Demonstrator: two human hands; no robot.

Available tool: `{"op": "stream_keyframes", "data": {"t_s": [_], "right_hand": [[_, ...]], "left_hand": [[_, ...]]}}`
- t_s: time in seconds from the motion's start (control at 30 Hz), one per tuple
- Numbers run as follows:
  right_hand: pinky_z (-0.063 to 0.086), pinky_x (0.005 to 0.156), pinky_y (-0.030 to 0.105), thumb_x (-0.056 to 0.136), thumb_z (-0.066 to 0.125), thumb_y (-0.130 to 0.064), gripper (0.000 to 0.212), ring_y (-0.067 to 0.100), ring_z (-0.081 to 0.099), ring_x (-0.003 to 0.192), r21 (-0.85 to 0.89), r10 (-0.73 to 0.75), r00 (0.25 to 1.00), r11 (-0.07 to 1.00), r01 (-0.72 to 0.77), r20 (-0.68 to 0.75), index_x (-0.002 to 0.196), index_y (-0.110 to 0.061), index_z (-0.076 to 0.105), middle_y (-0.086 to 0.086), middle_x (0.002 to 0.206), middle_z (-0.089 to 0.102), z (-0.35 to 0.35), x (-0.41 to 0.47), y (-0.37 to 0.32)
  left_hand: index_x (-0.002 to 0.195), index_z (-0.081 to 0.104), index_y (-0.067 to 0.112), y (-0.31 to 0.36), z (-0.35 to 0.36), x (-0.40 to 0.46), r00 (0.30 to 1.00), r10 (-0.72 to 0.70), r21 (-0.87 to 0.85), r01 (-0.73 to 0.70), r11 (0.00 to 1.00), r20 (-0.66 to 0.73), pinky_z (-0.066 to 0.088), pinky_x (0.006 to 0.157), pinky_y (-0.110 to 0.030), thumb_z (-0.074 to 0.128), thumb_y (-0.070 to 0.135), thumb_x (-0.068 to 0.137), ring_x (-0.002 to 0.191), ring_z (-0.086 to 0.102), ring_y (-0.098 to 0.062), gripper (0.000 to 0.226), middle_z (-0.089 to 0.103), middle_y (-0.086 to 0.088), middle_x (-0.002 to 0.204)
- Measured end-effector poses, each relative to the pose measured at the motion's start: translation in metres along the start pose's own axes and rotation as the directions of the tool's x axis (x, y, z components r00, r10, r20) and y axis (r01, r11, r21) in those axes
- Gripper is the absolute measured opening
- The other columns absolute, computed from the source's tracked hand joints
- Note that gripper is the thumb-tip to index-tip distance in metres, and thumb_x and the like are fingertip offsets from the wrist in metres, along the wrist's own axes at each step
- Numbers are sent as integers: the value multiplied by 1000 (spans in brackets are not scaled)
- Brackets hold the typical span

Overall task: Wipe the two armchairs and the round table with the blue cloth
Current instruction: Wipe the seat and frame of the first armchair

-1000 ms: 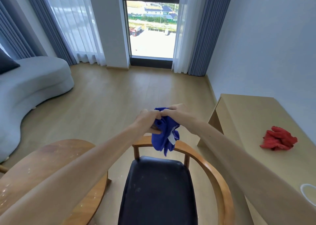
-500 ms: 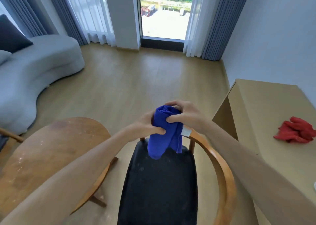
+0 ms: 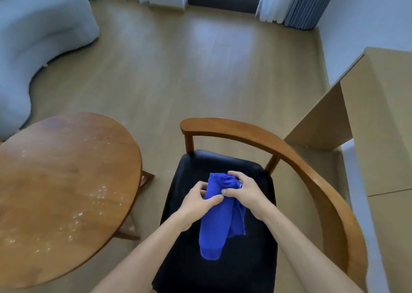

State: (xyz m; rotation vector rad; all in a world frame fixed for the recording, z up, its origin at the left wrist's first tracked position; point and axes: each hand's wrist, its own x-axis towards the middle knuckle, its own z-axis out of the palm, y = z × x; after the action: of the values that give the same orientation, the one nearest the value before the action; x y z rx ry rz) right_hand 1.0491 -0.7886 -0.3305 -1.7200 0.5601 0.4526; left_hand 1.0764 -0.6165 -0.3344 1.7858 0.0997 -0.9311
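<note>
Single head view, steeply downward, close above armchair (image 3: 223, 259) seat; wide-angle.

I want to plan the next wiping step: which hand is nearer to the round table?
The left hand is nearer. It grips the blue cloth over the armchair seat on the side facing the round table; the right hand grips the cloth's far side.

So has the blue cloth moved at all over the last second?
Yes. The blue cloth, held in both hands, has come down and toward the person: earlier it hung above the armchair's wooden back rail, now it hangs over the black seat.
</note>
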Motion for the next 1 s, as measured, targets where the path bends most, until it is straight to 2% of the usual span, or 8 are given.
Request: {"op": "stream_keyframes", "data": {"t_s": [0.07, 0.17, 0.3, 0.5, 0.6, 0.7, 0.9, 1.0], "right_hand": [[47, 85, 22, 80, 75, -30, 75, 9, 54, 113, 4, 71, 995, 998, -70, -77, 144, -25, 37, -5, 134, 50, 15, 33, 30], [42, 101, 32, 88, 65, -28, 73, 21, 45, 129, -132, 157, 965, 973, -187, -212, 150, -22, 27, 4, 147, 39, 35, 67, 69], [34, 108, 39, 92, 53, -26, 62, 27, 28, 137, -447, -7, 963, 887, -118, -270, 148, -24, 27, 8, 154, 19, 74, 66, 112], [14, 113, 57, 82, 44, -69, 89, 38, -7, 144, -609, -15, 913, 750, -259, -407, 150, -39, -5, 16, 157, -21, 156, 93, 127], [24, 106, 66, 76, 60, -66, 96, 50, 13, 141, -566, 3, 834, 733, -378, -552, 153, -29, 17, 26, 157, 8, 187, 119, 117], [42, 91, 61, 75, 73, -46, 73, 49, 44, 126, -619, -100, 822, 710, -336, -560, 141, -26, 48, 22, 142, 45, 192, 125, 122], [49, 79, 47, 69, 68, -12, 61, 44, 55, 115, -833, -404, 880, 553, 19, -248, 126, -33, 59, 10, 133, 57, 154, 102, 159], [47, 85, 51, 70, 64, -19, 58, 43, 52, 119, -884, -496, 868, 409, 225, -8, 126, -35, 58, 8, 136, 54, 138, 91, 175]], "left_hand": [[123, 51, 30, -33, -2, 30, 997, -29, 44, 32, 999, -75, 54, 77, -23, 69, 45, 81, 96, 62, -2, 48, 63, 11, 111], [144, 35, 19, -82, -10, 65, 991, -26, 336, 70, 939, -135, 42, 97, -26, 55, 31, 92, 124, 47, -13, 57, 47, 2, 138], [128, 52, 18, -131, -14, 82, 989, 5, 465, 65, 883, -148, 40, 94, -24, 40, 13, 96, 112, 51, -13, 35, 52, 0, 127], [111, 63, 9, -153, -22, 91, 927, 212, 555, -5, 832, -309, 45, 88, -34, 44, -3, 89, 104, 50, -22, 31, 58, -5, 111], [111, 63, 5, -154, -38, 104, 873, 289, 596, 3, 803, -394, 42, 92, -38, 50, -6, 84, 106, 48, -27, 32, 58, -9, 114], [113, 59, 8, -155, -50, 117, 852, 281, 586, 36, 810, -441, 39, 95, -37, 51, -3, 86, 111, 43, -25, 31, 55, -7, 118], [134, 49, 12, -146, -41, 141, 873, 261, 610, 50, 791, -411, 28, 107, -41, 49, 2, 90, 134, 32, -23, 46, 39, -3, 146], [141, 44, 15, -139, -40, 156, 878, 275, 616, 28, 787, -391, 25, 112, -44, 46, 0, 91, 141, 25, -23, 52, 33, -3, 152]]}}
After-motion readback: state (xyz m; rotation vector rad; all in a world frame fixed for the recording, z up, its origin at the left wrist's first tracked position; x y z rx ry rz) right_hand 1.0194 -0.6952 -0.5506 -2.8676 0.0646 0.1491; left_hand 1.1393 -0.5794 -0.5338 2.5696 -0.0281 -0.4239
